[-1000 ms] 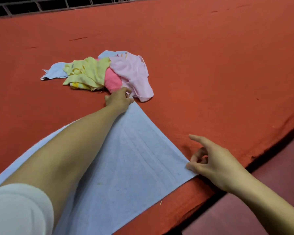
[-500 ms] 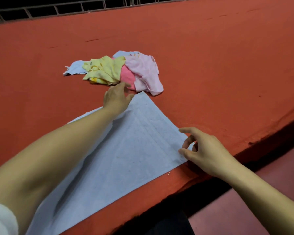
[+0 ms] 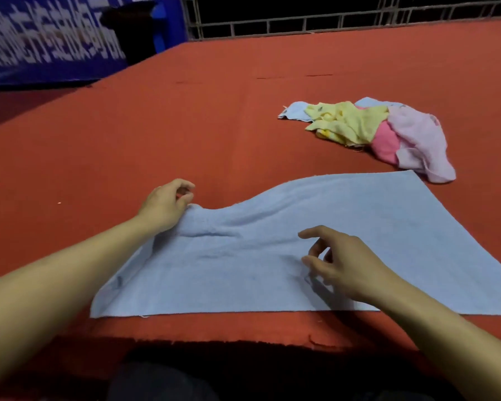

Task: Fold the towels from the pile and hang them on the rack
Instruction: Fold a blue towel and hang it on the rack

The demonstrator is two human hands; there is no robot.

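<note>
The left hand (image 3: 165, 205) rests at the far left corner of the light blue towel (image 3: 301, 250), fingers curled, bunching the cloth into a raised ridge; whether they pinch it I cannot tell. The towel lies spread near the front edge of the red-covered table (image 3: 128, 134). The right hand (image 3: 342, 263) hovers over its middle, fingers loosely spread. Far right lies the pile of towels (image 3: 376, 131): blue, yellow, pink, pale pink.
</note>
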